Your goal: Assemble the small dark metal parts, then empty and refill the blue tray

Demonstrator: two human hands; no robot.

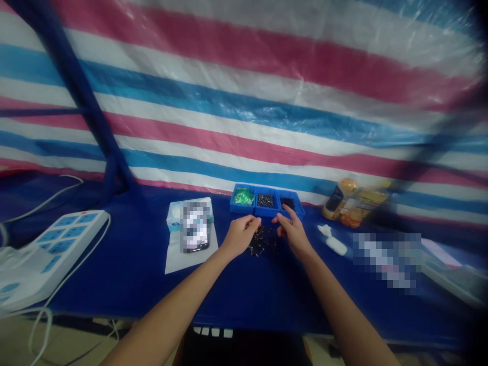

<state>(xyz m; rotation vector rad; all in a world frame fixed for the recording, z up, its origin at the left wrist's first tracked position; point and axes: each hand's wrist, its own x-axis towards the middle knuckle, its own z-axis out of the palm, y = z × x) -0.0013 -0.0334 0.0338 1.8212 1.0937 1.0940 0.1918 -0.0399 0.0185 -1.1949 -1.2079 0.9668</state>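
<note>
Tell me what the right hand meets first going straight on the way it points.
The right hand would probably meet the front wall of the blue divided tray, near its middle compartment; depth is hard to judge here.

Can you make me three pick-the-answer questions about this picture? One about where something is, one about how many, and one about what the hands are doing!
1. Where is the green stuff in the blue tray?
A. Left end compartment
B. Middle compartment
C. Right end compartment

2. How many compartments does the tray have?
A. Two
B. Three
C. Five

3. How are the left hand and right hand placed?
A. Clasped together
B. Both around a bottle
C. Apart, above the small dark bits

Answers:
1. A, because the green stuff sits at the person's left end of the tray.
2. B, because three compartments stand side by side.
3. C, because a gap shows between the hands.
</note>
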